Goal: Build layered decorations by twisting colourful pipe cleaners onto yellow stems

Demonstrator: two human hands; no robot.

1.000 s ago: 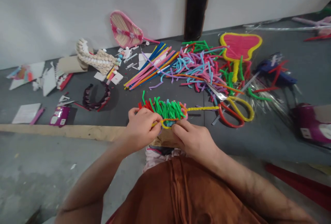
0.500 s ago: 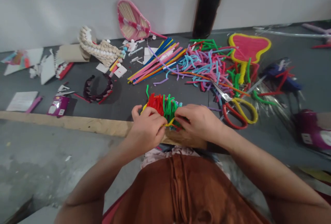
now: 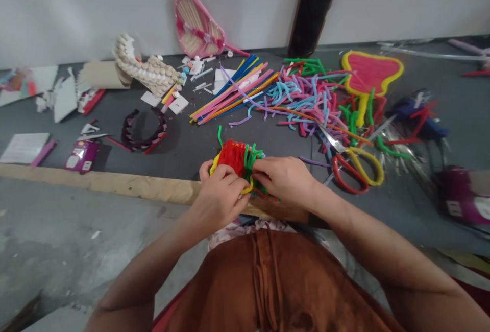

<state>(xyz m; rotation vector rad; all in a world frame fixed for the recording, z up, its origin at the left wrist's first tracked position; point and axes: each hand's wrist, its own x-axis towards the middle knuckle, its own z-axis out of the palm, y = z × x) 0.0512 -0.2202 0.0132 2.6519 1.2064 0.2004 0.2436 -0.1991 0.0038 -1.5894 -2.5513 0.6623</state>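
Observation:
Both my hands grip a small bundle of bent pipe cleaners [image 3: 238,157], red and green loops on a yellow stem. My left hand [image 3: 220,196] is closed round its left side, fingers curled over the yellow stem. My right hand [image 3: 285,181] is closed on its right side, thumb and fingers pinching the green loops. The bundle sits just above the near edge of the dark grey mat [image 3: 184,143]. Part of the bundle is hidden under my fingers.
A heap of loose coloured pipe cleaners [image 3: 302,99] and straight sticks [image 3: 229,94] lies behind. Scissors with red and yellow handles [image 3: 354,168] lie to the right. A pink and yellow fan shape [image 3: 369,71], a dark phone [image 3: 314,10], a headband [image 3: 143,130] and a wooden plank [image 3: 115,184] are around.
The bundle has turned: its long yellow stem no longer sticks out to the right, and red loops now face up. My right hand moved up onto the bundle. The camera shifted slightly.

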